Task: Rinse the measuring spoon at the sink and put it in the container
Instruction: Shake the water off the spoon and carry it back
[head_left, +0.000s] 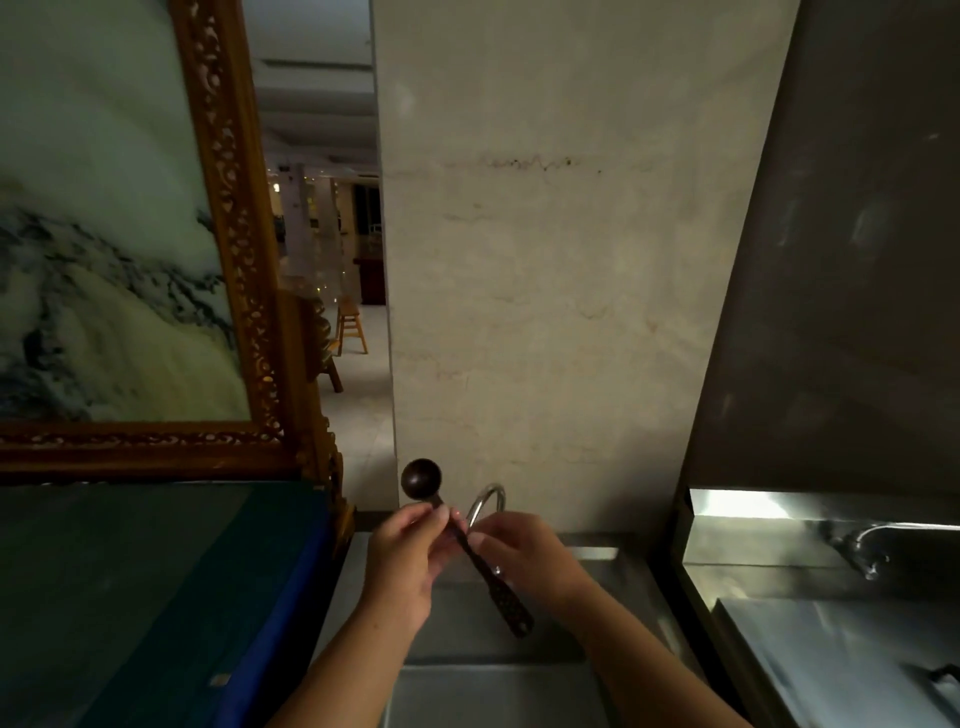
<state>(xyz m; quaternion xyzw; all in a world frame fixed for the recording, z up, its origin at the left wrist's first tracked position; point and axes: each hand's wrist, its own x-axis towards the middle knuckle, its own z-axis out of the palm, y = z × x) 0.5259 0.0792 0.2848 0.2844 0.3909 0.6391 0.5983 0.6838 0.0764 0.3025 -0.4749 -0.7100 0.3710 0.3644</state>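
A dark wooden measuring spoon with a round bowl and a long patterned handle is held over the steel sink. The bowl points up and to the left, the handle end down and to the right. My left hand pinches the neck of the spoon just below the bowl. My right hand grips the handle near its middle; a ring shows on one finger. The curved faucet rises just behind my hands. No water is visible. No container shows.
A dark green and blue surface lies to the left, with a carved wooden frame holding a marble panel above it. A beige wall stands behind the sink. To the right is a steel counter with a second tap.
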